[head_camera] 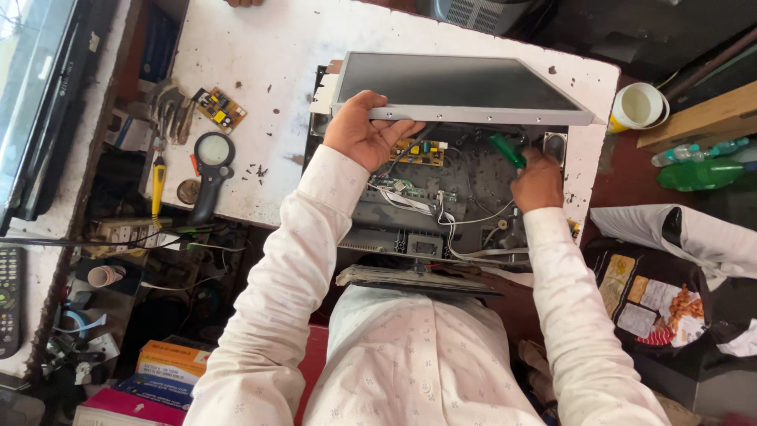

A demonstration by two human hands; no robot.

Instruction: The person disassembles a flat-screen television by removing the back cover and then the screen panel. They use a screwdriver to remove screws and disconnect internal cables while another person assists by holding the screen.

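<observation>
Nearest the camera, filling the bottom centre of the frame, was the person's pale pink long-sleeved shirt with a small flower print, both sleeves reaching up toward the white, paint-chipped worktable. In the middle of the frame lay the opened dark grey back shell of a flat monitor, its white wires and small circuit boards exposed. Along the upper centre, the grey flat display panel in its silver metal frame stood tilted up off the shell. The left hand gripped the lower left edge of that frame, fingers curled over the metal lip and thumb beneath. The right hand, at centre right, was closed around a green-handled screwdriver, whose handle slanted up and left over the shell; its tip was hidden, so I could not tell what it touched.

At the left of the table lay a black-handled round magnifying glass, with a small yellow circuit board above it. A white and yellow plastic cup sat at the table's upper right corner, and 2 green plastic bottles lay at the right edge of the frame.
</observation>
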